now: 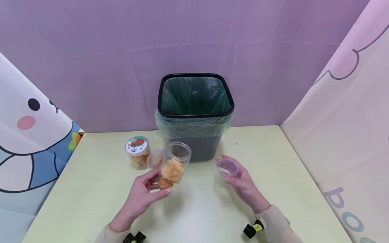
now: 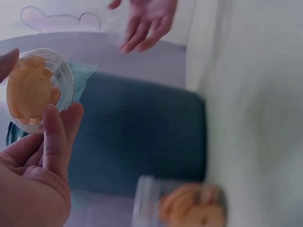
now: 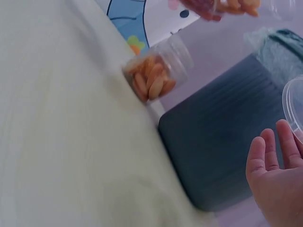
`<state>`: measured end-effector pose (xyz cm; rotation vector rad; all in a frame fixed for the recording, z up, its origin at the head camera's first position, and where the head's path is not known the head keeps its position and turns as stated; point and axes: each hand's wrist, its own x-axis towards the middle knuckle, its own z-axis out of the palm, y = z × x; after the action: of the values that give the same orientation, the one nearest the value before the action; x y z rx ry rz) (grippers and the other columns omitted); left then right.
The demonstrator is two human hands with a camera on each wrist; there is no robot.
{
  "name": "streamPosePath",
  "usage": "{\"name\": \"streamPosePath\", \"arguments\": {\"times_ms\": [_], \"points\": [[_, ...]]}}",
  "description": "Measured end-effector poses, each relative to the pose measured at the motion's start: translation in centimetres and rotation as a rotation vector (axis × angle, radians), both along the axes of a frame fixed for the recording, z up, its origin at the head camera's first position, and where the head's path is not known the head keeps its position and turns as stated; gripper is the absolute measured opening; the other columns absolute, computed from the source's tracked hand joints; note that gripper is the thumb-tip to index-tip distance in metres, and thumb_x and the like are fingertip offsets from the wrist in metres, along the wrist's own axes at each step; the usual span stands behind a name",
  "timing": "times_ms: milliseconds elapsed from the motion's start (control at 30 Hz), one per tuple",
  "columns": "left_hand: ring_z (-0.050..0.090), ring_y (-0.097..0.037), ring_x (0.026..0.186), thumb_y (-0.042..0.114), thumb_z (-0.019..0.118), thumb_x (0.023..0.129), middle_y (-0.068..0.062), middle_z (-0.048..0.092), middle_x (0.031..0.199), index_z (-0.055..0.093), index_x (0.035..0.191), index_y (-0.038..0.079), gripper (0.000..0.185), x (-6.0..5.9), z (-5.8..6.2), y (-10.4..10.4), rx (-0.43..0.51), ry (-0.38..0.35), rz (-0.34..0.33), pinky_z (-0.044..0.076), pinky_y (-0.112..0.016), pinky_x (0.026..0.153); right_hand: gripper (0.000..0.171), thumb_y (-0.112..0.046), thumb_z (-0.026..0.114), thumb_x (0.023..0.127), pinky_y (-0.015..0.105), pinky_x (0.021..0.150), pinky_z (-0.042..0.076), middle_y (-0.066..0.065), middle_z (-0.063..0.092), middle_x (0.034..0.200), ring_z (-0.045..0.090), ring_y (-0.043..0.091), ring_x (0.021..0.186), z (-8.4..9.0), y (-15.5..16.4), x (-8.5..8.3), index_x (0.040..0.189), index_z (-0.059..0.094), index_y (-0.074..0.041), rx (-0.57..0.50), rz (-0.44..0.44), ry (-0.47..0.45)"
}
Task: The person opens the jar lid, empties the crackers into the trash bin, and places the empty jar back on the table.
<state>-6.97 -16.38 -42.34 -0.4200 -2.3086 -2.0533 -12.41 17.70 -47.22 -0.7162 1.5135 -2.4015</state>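
Note:
My left hand (image 1: 146, 192) grips a clear plastic jar (image 1: 173, 168) of orange, chip-like snacks. The jar is tilted, its mouth toward the bin, and the snacks are bunched in its lower part. In the left wrist view, fingers and thumb surround the jar (image 2: 35, 90). At the right, my right hand (image 1: 243, 184) holds a clear, round, shallow plastic piece (image 1: 227, 167) between thumb and fingers; I cannot tell whether it is a lid or a cup. In the right wrist view only part of that clear piece (image 3: 294, 106) shows at the edge.
A dark bin (image 1: 196, 146) with a black rim and a green plastic liner (image 1: 194, 126) stands at the back of the table. Left of it sits a jar with a printed lid (image 1: 138, 152). Another clear jar (image 1: 156, 159) stands next to that one, partly behind my left hand.

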Motion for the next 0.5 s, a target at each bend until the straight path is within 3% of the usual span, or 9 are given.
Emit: {"name": "streamPosePath", "arguments": {"times_ms": [100, 267, 500], "points": [[0.067, -0.011, 0.097, -0.009, 0.078, 0.078, -0.021, 0.067, 0.115, 0.053, 0.13, -0.016, 0.059, -0.3, 1.2, -1.1, -0.019, 0.012, 0.066, 0.057, -0.027, 0.079, 0.065, 0.013, 0.057, 0.086, 0.037, 0.106, 0.043, 0.011, 0.055, 0.14, 0.05, 0.023, 0.129, -0.7, 0.6, -0.1, 0.146, 0.043, -0.007, 0.028, -0.027, -0.014], [0.067, -0.011, 0.097, -0.008, 0.078, 0.08, 0.001, 0.07, 0.112, 0.055, 0.132, -0.012, 0.057, -0.8, 3.0, -2.9, -0.056, 0.056, 0.14, 0.057, -0.024, 0.079, 0.066, 0.009, 0.064, 0.085, 0.035, 0.101, 0.047, 0.01, 0.057, 0.137, 0.054, 0.019, 0.126, -1.8, 1.7, -0.4, 0.144, 0.042, -0.01, 0.146, -0.099, -0.021], [0.067, -0.01, 0.096, 0.004, 0.078, 0.085, 0.003, 0.068, 0.11, 0.053, 0.137, -0.007, 0.059, -1.5, 5.8, -4.9, -0.126, 0.005, 0.238, 0.056, -0.022, 0.079, 0.068, 0.005, 0.072, 0.084, 0.028, 0.092, 0.05, 0.023, 0.053, 0.138, 0.056, 0.016, 0.12, -2.7, 3.7, -0.9, 0.142, 0.039, -0.004, 0.422, -0.213, -0.037]]}}
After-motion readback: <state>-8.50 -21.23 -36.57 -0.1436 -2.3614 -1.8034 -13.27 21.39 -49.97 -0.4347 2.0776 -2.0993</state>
